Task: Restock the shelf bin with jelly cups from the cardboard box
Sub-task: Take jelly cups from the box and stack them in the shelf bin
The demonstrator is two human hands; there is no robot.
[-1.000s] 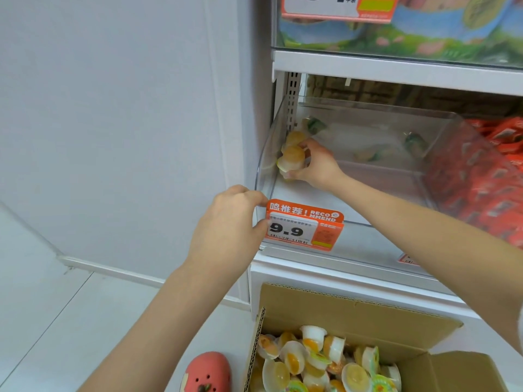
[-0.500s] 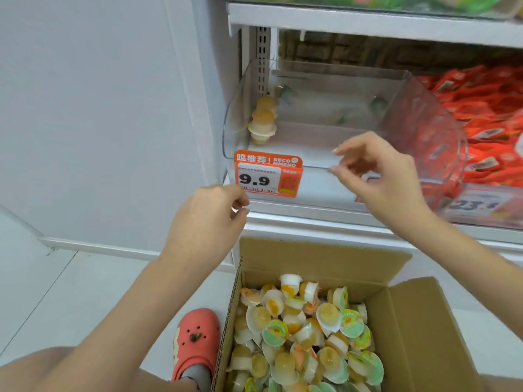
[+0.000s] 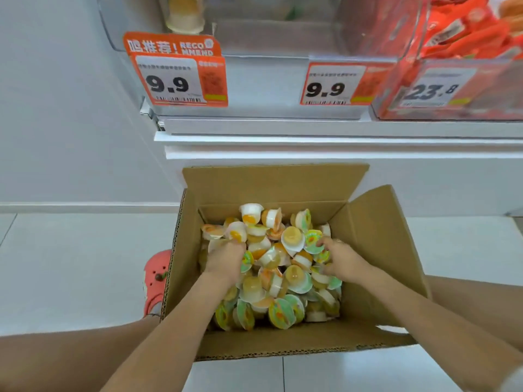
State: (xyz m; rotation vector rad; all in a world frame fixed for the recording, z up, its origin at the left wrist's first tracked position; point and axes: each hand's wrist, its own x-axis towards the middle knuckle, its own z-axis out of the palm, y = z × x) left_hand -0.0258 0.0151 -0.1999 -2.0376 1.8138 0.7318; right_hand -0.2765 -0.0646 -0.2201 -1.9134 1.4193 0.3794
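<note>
both hands dropped from shelf into cardboard box (image 3: pixel 376 236) since a sec ago, so new grab cycle, bin barely stocked. left hand (image 3: pixel 226 261) buried in jelly cups (image 3: pixel 271 258), fingers curled round a cup or two, can't tell exactly which. cups between hands lie every which way, lids up, sideways, down, no common axis; squat things anyway. right hand (image 3: pixel 343 260) fingers bent, pressing on lids, grip unclear. shelf bin (image 3: pixel 271 35) up above both hands, w/ one stack at its left.
</note>
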